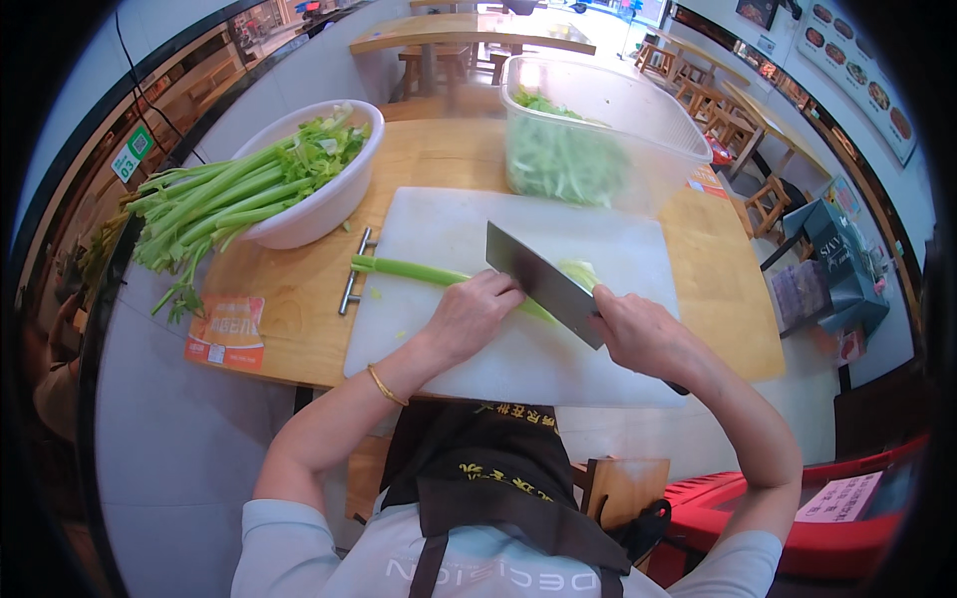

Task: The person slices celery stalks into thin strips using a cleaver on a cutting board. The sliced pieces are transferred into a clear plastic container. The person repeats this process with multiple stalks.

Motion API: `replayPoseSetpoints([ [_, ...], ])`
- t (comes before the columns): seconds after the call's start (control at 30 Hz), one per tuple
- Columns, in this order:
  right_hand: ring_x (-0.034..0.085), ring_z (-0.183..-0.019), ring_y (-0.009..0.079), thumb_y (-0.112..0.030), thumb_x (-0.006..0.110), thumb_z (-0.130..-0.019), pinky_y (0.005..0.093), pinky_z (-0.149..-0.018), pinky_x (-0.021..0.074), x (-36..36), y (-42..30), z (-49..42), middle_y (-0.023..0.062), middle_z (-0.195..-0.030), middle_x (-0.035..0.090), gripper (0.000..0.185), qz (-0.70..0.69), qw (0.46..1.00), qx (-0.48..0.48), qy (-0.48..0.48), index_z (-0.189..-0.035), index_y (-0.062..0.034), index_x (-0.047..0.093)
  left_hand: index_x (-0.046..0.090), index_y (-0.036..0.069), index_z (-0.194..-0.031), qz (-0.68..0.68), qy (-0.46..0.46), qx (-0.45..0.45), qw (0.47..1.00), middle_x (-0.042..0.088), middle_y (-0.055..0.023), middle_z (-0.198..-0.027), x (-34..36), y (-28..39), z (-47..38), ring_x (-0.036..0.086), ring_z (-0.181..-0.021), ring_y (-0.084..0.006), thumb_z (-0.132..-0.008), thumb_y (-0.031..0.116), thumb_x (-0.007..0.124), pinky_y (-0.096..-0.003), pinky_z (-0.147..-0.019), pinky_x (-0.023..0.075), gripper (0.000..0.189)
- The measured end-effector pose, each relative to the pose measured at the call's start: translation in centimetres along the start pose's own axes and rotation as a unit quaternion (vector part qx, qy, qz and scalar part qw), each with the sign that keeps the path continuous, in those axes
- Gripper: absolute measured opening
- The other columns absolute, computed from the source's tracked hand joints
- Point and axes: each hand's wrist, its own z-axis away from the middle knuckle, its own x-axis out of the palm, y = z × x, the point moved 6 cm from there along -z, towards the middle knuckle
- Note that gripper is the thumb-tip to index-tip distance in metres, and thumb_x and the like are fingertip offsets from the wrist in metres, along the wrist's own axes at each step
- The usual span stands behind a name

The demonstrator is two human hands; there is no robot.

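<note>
My left hand (478,306) presses a green celery stalk (411,269) down on a white cutting board (434,217). The stalk runs from the board's left edge to beneath the blade. My right hand (643,336) grips a Chinese cleaver (542,280), whose broad blade slants across the stalk close to my left fingers. The cleaver's handle is mostly hidden in that hand; its dark end shows below. Pale green cut celery (579,273) lies on the board just behind the blade. Whether the edge touches the stalk cannot be told.
A white basin (314,220) at the left holds celery, its stalks hanging over the rim. Behind the board, a clear plastic tub (658,142) contains cut greens. A metal handle (353,273) sits at the board's left end. The wooden table (733,299) carries an orange printed card (224,333).
</note>
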Motion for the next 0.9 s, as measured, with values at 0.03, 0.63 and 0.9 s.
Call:
replayPoseSetpoints([
  [0.03, 0.064, -0.085, 0.0487, -0.013, 0.053, -0.098, 0.0555, -0.075, 0.0497, 0.1, 0.2, 0.0, 0.0278, -0.084, 0.066, 0.018, 0.004, 1.000, 0.007, -0.011, -0.101, 0.0034, 0.047, 0.071, 0.005, -0.096, -0.012, 0.001, -0.011, 1.000, 0.068, -0.0069, -0.096, -0.3, -0.1, 0.3, 0.067, -0.093, -0.0258, -0.082, 0.007, 0.060, -0.0358, -0.076, 0.0577, 0.018],
  [0.63, 0.062, -0.076, 0.0490, -0.013, 0.054, -0.099, 0.0566, -0.068, 0.0470, -0.7, -0.8, -1.4, 0.0278, -0.074, 0.062, 0.018, -0.001, 1.000, -0.017, -0.001, -0.100, 0.0017, 0.044, 0.069, 0.006, -0.093, -0.024, -0.006, -0.004, 1.000, 0.068, -0.0049, -0.094, -0.2, -0.5, 0.4, 0.066, -0.089, -0.0221, -0.081, 0.008, 0.060, -0.0334, -0.071, 0.0581, 0.015],
  [0.9, 0.061, -0.073, 0.0495, -0.012, 0.054, -0.099, 0.0574, -0.067, 0.0468, 1.9, -1.2, -3.3, 0.0271, -0.074, 0.062, 0.019, -0.007, 1.000, -0.022, 0.014, -0.100, 0.0032, 0.043, 0.068, 0.005, -0.092, -0.015, 0.000, -0.009, 1.000, 0.067, -0.0050, -0.095, -0.5, -0.3, 0.5, 0.065, -0.090, -0.0222, -0.080, 0.007, 0.060, -0.0328, -0.071, 0.0581, 0.014],
])
